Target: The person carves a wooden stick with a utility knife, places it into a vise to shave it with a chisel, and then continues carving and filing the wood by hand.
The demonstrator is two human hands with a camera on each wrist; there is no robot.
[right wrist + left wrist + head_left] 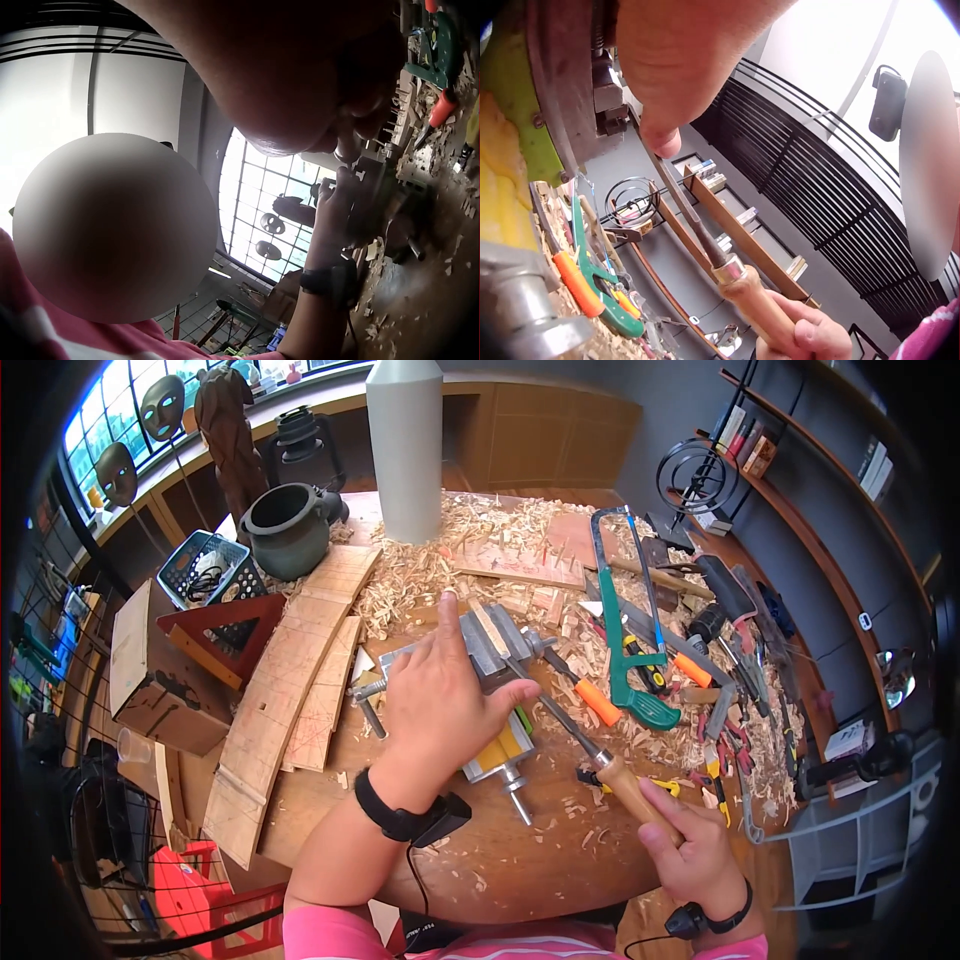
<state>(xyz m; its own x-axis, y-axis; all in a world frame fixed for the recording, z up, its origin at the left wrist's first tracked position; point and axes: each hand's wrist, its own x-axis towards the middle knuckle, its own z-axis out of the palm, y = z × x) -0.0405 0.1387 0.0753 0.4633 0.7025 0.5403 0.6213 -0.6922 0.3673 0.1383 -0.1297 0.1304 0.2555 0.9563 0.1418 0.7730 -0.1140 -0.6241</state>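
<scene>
- A long metal chisel (570, 730) with a pale wooden handle (638, 797) is being grasped in the right hand (695, 850), the fingers and thumb being curled round the handle.
- The chisel is being held at a slant over the tabletop (560, 870), its shaft being directed toward a grey metal vise (515, 622).
- A narrow strip of light wood (490, 628) is being held on top of the vise, with the far end of the shaft being kept at its near end.
- The left hand (435, 695) is being held released over the vise, its index finger being stretched out beside the strip; its thumb is being rested against the shaft, while some of its other fingers are being hidden.
- A green-framed saw (645, 705) and an orange-handled tool (597, 702) are being supported among curled wood shavings (400, 595) to the right of the vise.
- Long, flat wooden boards (290, 690) are being supported on the left part of the tabletop, near a dark round pot (288, 530).
- A tall pale grey vessel (405, 460) is being kept upright behind the vise, its base being bordered by shavings.
</scene>
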